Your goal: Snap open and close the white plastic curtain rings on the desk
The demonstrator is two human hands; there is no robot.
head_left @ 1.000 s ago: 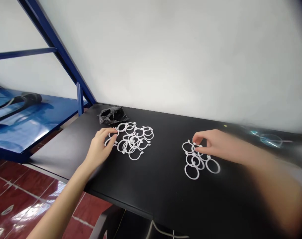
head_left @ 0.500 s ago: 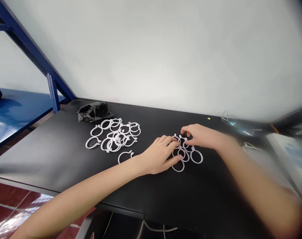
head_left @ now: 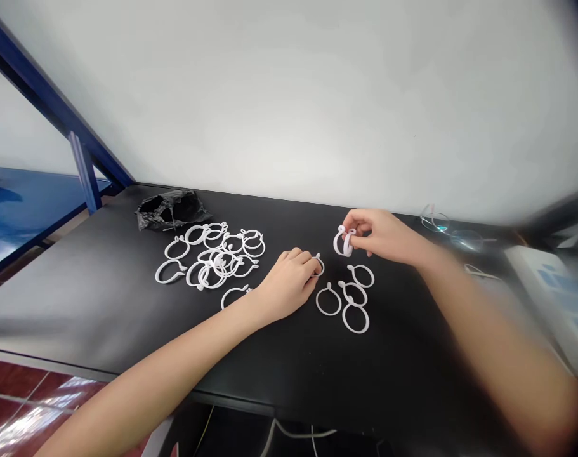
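Since half a second ago my right hand point(head_left: 381, 236) has lifted, pinching stacked white rings point(head_left: 342, 242) above the black table point(head_left: 127, 317). My left hand point(head_left: 286, 284) grips one ring point(head_left: 319, 264); I would align the clasps before stacking it.

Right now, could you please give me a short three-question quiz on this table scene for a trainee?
1. True or false: the right hand holds white rings lifted off the black table.
2. Which group holds more rings? A) the big pile near the black crumpled bag B) the small group lying between the two hands.
3. Fill in: the left hand pinches one ____ at its fingertips.

Key
1. True: the rings are pinched in its fingers, above the tabletop.
2. A: the pile by the bag has many rings; the small group shows only about four.
3. ring, only partly visible.
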